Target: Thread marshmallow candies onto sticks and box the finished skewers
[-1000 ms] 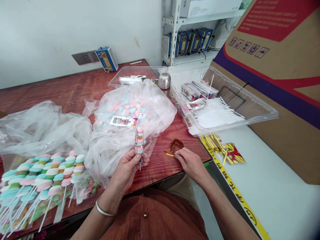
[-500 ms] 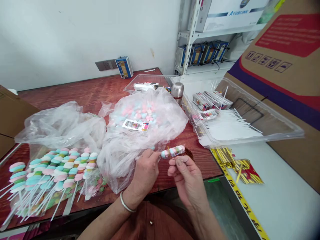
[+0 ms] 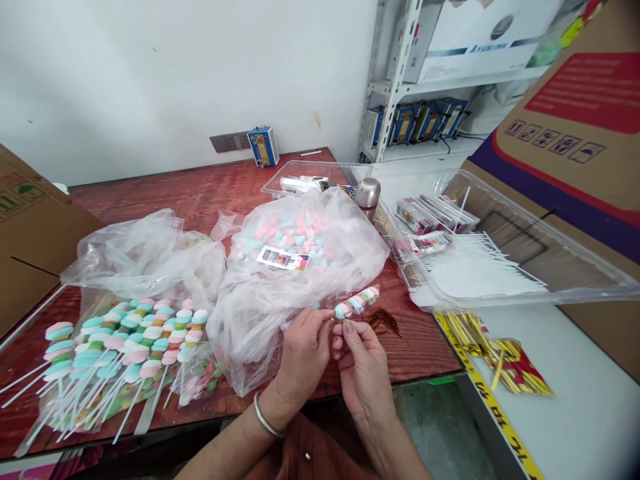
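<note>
A wrapped marshmallow skewer (image 3: 357,303) in pink, blue and white lies tilted, its candy end pointing up to the right. My left hand (image 3: 305,347) pinches it at the base of the candy. My right hand (image 3: 361,363) is closed right beside it, its fingertips pinched at the same spot, likely on a thin twist tie too small to see clearly. Both hands hover over the front edge of the red wooden table (image 3: 200,187). A small pile of brown twist ties (image 3: 384,321) lies just right of the hands.
A plastic bag of loose pastel candies (image 3: 295,250) sits behind the hands. Several finished skewers (image 3: 115,347) lie at the left. A clear tray (image 3: 505,267) holds white sticks and label packs. Gold ties (image 3: 495,353), a metal bottle (image 3: 369,195) and cardboard boxes surround.
My left hand tipped the skewer from upright to lying rightward. My right hand left the brown ties and came to the skewer's base. The camera view shifted left and up.
</note>
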`<state>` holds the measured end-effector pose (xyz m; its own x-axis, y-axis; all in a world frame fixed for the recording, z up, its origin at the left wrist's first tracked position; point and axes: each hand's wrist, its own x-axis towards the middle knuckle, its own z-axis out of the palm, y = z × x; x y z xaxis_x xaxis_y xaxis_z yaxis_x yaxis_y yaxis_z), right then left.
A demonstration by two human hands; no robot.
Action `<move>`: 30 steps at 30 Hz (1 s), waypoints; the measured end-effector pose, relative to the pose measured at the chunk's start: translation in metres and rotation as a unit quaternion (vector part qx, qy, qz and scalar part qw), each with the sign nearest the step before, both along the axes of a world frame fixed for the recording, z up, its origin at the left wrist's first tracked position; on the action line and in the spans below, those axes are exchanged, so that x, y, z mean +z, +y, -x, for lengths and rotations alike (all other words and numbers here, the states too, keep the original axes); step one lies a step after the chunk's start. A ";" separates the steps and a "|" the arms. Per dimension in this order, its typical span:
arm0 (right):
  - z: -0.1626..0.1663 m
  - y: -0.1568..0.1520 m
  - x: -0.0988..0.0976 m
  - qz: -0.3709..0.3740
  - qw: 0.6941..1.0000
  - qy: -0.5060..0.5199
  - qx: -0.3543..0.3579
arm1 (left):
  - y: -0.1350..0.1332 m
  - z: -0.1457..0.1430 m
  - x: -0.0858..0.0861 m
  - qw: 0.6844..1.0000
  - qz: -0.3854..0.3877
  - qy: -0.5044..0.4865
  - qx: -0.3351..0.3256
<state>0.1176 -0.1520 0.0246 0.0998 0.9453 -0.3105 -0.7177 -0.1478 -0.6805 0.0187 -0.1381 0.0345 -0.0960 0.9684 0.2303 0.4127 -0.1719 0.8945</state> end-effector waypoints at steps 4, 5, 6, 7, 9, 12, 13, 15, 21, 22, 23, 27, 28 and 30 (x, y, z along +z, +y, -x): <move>0.003 0.000 -0.006 -0.050 0.992 -0.113 -0.019 | 0.007 -0.009 0.006 0.935 0.179 -0.305 -0.032; 0.003 0.000 -0.008 -0.064 0.987 -0.149 -0.019 | 0.008 -0.011 0.006 0.903 0.216 -0.370 -0.042; 0.001 0.000 -0.010 -0.076 0.978 -0.191 -0.017 | 0.009 -0.012 0.006 0.875 0.241 -0.417 -0.045; -0.001 0.001 -0.011 -0.088 0.966 -0.243 -0.015 | 0.010 -0.013 0.006 0.857 0.252 -0.447 -0.042; -0.006 0.003 -0.011 -0.112 0.928 -0.355 -0.027 | 0.010 -0.014 0.006 0.844 0.255 -0.470 -0.034; -0.015 0.007 -0.010 -0.150 0.884 -0.442 -0.032 | 0.008 -0.012 0.005 0.853 0.254 -0.452 -0.060; -0.017 0.009 -0.009 -0.156 0.880 -0.447 -0.026 | 0.007 -0.011 0.004 0.870 0.243 -0.422 -0.074; -0.021 0.010 -0.008 -0.148 0.876 -0.459 -0.020 | 0.005 -0.007 0.001 0.929 0.177 -0.309 -0.100; -0.021 0.009 -0.006 -0.115 0.879 -0.461 -0.032 | 0.003 0.004 -0.008 0.991 0.016 0.010 -0.129; -0.019 0.009 -0.006 -0.111 0.897 -0.427 -0.023 | 0.002 0.004 -0.008 0.992 0.013 0.023 -0.124; -0.017 0.009 -0.007 -0.105 0.914 -0.391 -0.016 | 0.002 0.003 -0.007 0.992 0.013 0.025 -0.120; -0.010 0.014 -0.012 -0.089 0.947 -0.308 0.004 | 0.002 -0.002 -0.005 0.992 0.060 -0.044 -0.099; -0.009 0.015 -0.012 -0.085 0.950 -0.299 0.007 | 0.002 -0.003 -0.004 0.991 0.072 -0.065 -0.094; -0.010 0.016 -0.011 -0.082 0.953 -0.290 0.024 | 0.003 -0.003 -0.004 0.989 0.081 -0.092 -0.087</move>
